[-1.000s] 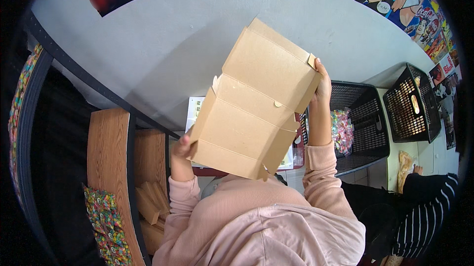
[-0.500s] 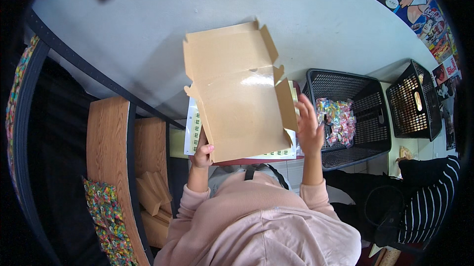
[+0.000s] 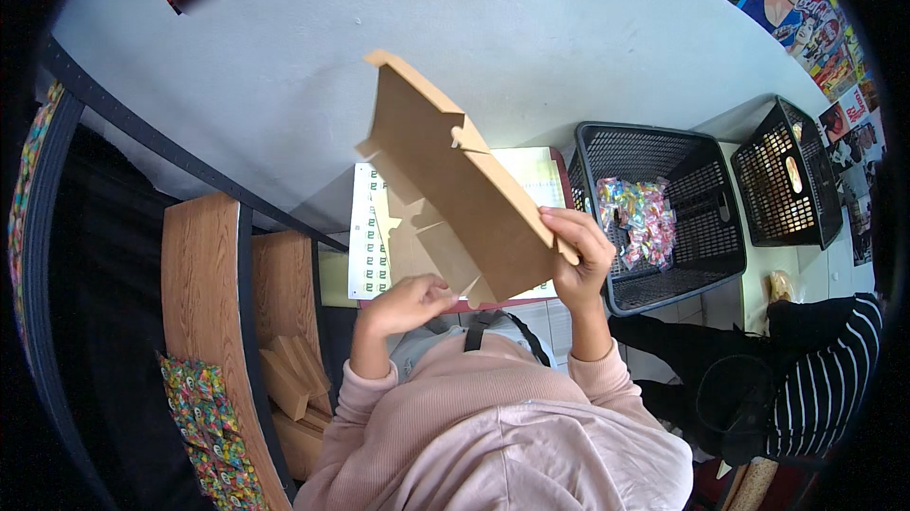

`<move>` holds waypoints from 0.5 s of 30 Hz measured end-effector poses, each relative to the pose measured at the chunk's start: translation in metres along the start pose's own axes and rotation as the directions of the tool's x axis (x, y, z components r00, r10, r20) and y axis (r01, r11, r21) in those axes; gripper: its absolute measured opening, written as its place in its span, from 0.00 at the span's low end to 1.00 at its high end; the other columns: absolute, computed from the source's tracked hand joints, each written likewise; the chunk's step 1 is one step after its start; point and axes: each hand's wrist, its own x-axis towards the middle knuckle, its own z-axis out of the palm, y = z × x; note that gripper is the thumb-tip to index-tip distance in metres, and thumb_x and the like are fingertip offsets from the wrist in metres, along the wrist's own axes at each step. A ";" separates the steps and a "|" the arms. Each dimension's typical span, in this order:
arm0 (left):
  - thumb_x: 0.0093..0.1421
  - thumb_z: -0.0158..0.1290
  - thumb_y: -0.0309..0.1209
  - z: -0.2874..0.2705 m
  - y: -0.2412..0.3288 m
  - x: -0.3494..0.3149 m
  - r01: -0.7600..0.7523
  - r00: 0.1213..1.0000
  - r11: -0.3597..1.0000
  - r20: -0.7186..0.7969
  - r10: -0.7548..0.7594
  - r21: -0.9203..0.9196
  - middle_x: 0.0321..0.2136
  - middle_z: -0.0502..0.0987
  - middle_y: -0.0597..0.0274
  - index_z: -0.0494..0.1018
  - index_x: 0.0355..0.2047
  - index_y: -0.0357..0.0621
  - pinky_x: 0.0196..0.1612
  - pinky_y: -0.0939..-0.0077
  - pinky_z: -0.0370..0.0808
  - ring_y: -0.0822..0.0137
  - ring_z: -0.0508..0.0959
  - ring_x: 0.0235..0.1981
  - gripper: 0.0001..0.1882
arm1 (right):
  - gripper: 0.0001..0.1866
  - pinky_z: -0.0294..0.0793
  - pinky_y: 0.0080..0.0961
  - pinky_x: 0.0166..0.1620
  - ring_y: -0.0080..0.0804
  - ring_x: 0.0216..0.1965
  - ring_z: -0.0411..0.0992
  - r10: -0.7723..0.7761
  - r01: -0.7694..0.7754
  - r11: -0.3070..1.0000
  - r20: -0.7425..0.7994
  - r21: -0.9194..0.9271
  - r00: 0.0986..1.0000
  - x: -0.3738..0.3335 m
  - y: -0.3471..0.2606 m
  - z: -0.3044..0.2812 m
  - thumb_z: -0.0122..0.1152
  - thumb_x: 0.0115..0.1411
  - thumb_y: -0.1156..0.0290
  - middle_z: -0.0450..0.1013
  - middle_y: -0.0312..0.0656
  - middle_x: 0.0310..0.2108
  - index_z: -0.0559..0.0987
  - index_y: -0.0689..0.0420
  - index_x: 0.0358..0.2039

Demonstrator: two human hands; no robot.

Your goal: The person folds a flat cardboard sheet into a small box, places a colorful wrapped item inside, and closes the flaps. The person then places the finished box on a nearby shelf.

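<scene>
A brown cardboard box, partly folded, is tilted up on its side in front of me, with its flaps and notched tabs sticking out. My right hand grips its right edge, thumb and fingers pinching the folded side wall. At the box's lower left, my left hand has loosely bent fingers close to a small flap; nothing shows in its grasp. Whether its fingertips touch the cardboard, I cannot tell. Beneath the box lie white and yellowish printed label sheets on a surface with a dark red edge.
A black plastic crate to the right holds colourful wrapped candies; a smaller black basket stands beyond it. Wooden shelving on the left carries candy packs and folded cardboard. A person in a striped top is at right.
The opened-out box has turned and tilted upright. My right hand, free before, has taken its right edge. My left hand has let go of the lower left edge.
</scene>
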 end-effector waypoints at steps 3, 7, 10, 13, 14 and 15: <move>0.61 0.42 0.46 -0.020 0.048 0.004 -0.144 0.989 0.924 -0.035 0.141 -0.354 0.33 0.73 0.58 0.63 0.48 0.36 0.26 0.85 0.70 0.71 0.73 0.29 0.25 | 0.19 0.74 0.24 0.37 0.37 0.36 0.74 -0.115 0.126 0.987 0.110 -0.098 0.987 0.004 -0.007 0.003 0.61 0.35 0.83 0.74 0.46 0.35 0.77 0.60 0.33; 0.62 0.43 0.36 -0.011 0.086 0.018 -0.455 0.887 0.674 -0.368 0.280 -0.582 0.38 0.68 0.59 0.58 0.48 0.34 0.28 0.81 0.71 0.74 0.72 0.33 0.19 | 0.18 0.75 0.25 0.32 0.36 0.31 0.74 -0.240 0.270 0.956 0.223 -0.112 0.945 0.008 -0.011 0.010 0.61 0.35 0.80 0.74 0.44 0.33 0.76 0.60 0.32; 0.61 0.44 0.31 -0.007 0.097 0.028 -0.494 0.862 0.529 -0.469 0.193 -0.690 0.41 0.67 0.61 0.57 0.49 0.35 0.35 0.80 0.71 0.73 0.71 0.38 0.19 | 0.15 0.75 0.27 0.30 0.37 0.30 0.74 -0.262 0.287 0.956 0.275 -0.056 0.925 0.009 -0.012 0.012 0.56 0.36 0.81 0.73 0.45 0.33 0.76 0.61 0.30; 0.59 0.47 0.26 -0.006 0.085 0.035 -0.526 0.839 0.575 -0.492 0.232 -0.627 0.41 0.67 0.62 0.57 0.50 0.36 0.45 0.79 0.67 0.74 0.69 0.42 0.20 | 0.14 0.73 0.32 0.36 0.43 0.33 0.72 -0.228 0.226 0.973 0.325 0.045 0.918 0.010 -0.008 0.005 0.50 0.38 0.75 0.71 0.50 0.36 0.74 0.62 0.30; 0.59 0.47 0.26 -0.007 0.088 0.033 -0.528 0.841 0.559 -0.485 0.240 -0.639 0.41 0.67 0.61 0.57 0.50 0.36 0.45 0.79 0.68 0.74 0.69 0.42 0.19 | 0.15 0.72 0.33 0.38 0.45 0.35 0.71 -0.205 0.186 0.978 0.319 0.091 0.925 0.013 -0.009 0.003 0.50 0.40 0.72 0.70 0.51 0.37 0.74 0.62 0.30; 0.59 0.47 0.26 -0.009 0.090 0.031 -0.531 0.842 0.542 -0.479 0.249 -0.652 0.41 0.68 0.61 0.58 0.50 0.36 0.44 0.79 0.69 0.74 0.69 0.42 0.19 | 0.15 0.70 0.34 0.40 0.46 0.36 0.70 -0.182 0.145 0.980 0.314 0.138 0.932 0.020 -0.013 0.001 0.49 0.41 0.69 0.69 0.53 0.38 0.73 0.63 0.31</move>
